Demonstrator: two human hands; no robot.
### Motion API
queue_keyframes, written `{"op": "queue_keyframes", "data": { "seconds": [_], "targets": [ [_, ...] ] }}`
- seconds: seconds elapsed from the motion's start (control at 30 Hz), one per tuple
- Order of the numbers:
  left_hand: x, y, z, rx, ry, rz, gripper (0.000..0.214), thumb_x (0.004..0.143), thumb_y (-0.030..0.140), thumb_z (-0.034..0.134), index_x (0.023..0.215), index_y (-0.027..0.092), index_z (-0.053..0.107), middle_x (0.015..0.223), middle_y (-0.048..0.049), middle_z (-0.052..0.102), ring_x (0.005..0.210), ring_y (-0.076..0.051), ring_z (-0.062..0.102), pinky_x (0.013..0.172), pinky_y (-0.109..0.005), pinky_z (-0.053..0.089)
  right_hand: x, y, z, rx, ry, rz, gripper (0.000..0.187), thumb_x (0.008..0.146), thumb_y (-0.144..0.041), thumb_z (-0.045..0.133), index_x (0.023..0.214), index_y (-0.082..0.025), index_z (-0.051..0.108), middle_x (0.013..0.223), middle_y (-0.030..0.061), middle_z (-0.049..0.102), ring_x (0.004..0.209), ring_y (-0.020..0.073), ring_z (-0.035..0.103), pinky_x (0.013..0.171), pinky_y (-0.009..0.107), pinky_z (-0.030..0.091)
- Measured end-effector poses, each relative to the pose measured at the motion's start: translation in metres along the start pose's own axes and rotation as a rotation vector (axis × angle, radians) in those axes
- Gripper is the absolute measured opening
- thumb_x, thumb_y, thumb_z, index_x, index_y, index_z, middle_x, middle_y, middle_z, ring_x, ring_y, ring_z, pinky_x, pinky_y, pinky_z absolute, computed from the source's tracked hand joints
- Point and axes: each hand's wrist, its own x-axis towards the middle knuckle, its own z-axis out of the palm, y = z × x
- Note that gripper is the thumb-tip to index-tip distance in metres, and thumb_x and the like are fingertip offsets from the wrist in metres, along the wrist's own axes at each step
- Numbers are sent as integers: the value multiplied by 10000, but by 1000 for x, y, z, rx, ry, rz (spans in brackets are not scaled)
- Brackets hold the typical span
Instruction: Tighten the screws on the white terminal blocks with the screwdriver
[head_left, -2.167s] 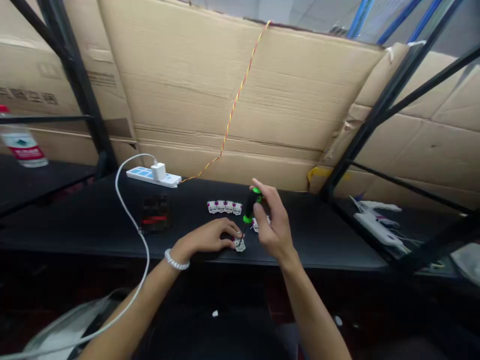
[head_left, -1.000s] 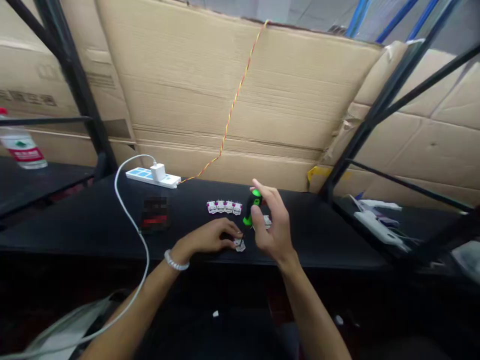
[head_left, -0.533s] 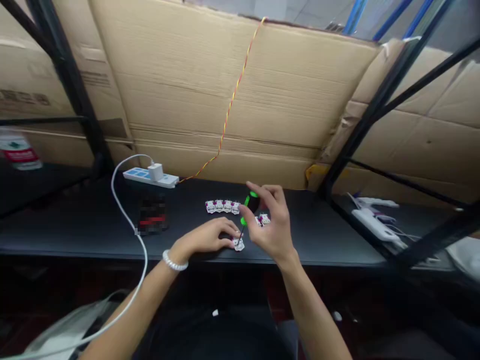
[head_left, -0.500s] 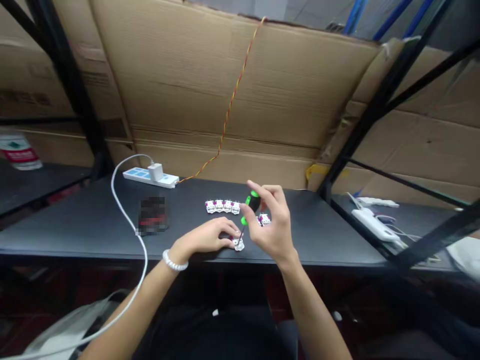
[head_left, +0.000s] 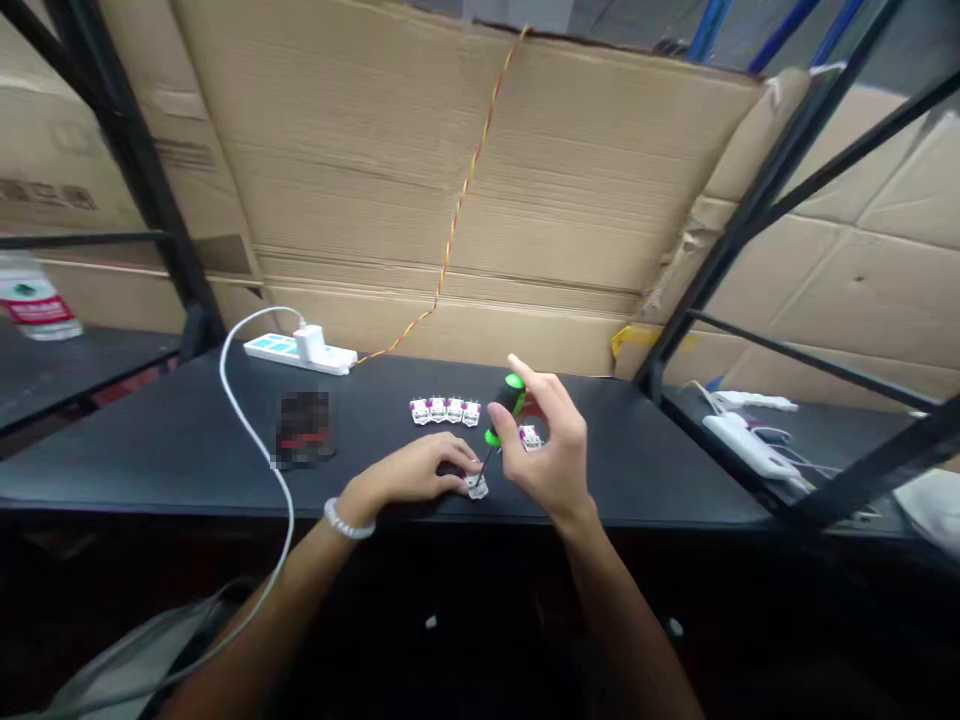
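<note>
My right hand (head_left: 550,440) holds a green-and-black screwdriver (head_left: 507,402) between thumb and fingers, its forefinger raised near the handle's top. The tilted shaft runs down to a small white part with purple bits (head_left: 475,487) at the table's front edge. My left hand (head_left: 427,470) lies on the table with thumb and fingertips closed on that part's left side. Behind my hands stands a row of several similar white-and-purple parts (head_left: 445,411). Another such part (head_left: 530,437) is partly hidden by my right hand.
On the dark table (head_left: 645,470) a white power strip (head_left: 334,361) with a plugged-in charger lies at the back left. Its white cable (head_left: 251,425) hangs across my left forearm. A blurred dark object (head_left: 304,430) is left of my hands. Black rack posts (head_left: 701,285) frame both sides.
The screwdriver handle has shifted slightly right and tilted a bit more, and the thumb of my right hand has moved along it. My left hand stays on the white part.
</note>
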Motion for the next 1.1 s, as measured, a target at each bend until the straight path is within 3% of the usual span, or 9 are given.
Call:
{"op": "queue_keyframes", "data": {
  "seconds": [0.2,0.33,0.53,0.67,0.87,1.1],
  "targets": [
    [0,-1,-1,-13,-3,22,216,942,311,815,1151,259,841,1265,-69,787,1186,-248,705,1104,-352,498,0,7,-8,-2,41,4,438,988,-268,689,1425,-250,653,1008,55,675,802,190,633,748,370,603],
    [0,-2,-2,-7,-10,29,253,957,284,795,1207,253,821,1308,-81,778,1225,-252,703,1132,-376,497,2,20,-15,-29,153,31,408,970,-298,738,1369,-251,668,1035,51,663,813,188,636,756,380,600],
    [-3,5,0,107,84,56,320,990,136,674,1264,263,778,1470,-71,698,1443,-266,573,1271,-473,390,-2,47,-14,-70,304,96,340,880,-385,849,1117,-224,666,948,8,618,750,158,622,643,305,564],
    [-1,15,8,159,43,60,478,986,40,569,1353,300,733,1580,-46,611,1531,-279,482,1300,-531,335,-8,53,-8,-58,354,102,337,856,-375,872,1045,-221,639,894,-19,588,731,136,609,630,263,556],
    [3,15,14,215,5,41,468,1024,79,551,1431,272,679,1492,-56,689,1480,-279,545,1273,-525,367,-10,52,-14,-94,395,91,344,850,-381,880,1032,-218,638,896,-24,593,718,124,607,615,243,544],
    [1,15,13,232,-4,34,440,1042,89,522,1413,262,684,1501,-62,678,1478,-274,540,1268,-521,370,-7,56,-27,-122,492,68,361,833,-377,896,1036,-218,643,900,-17,602,707,122,605,619,247,539]
  ]
}}
